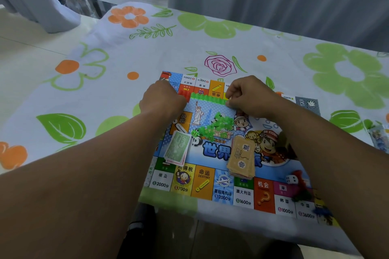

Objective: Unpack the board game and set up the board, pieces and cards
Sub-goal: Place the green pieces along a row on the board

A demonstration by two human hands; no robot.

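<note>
Head view: on the board point(223, 192) on the bench point(101, 94), the right hand point(252, 96) pinches one end of the green house row point(207, 99). The left hand point(162, 101) curls at the other end, its grip hidden. Pieces are being arranged; next, probably, the loose green pieces point(216, 124) need lining up.

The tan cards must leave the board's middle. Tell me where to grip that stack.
Best pinch the tan card stack across its two long edges, coming from above: it lies flat on the board, and its near end is fanned loose, so squeeze mid-length.
</note>
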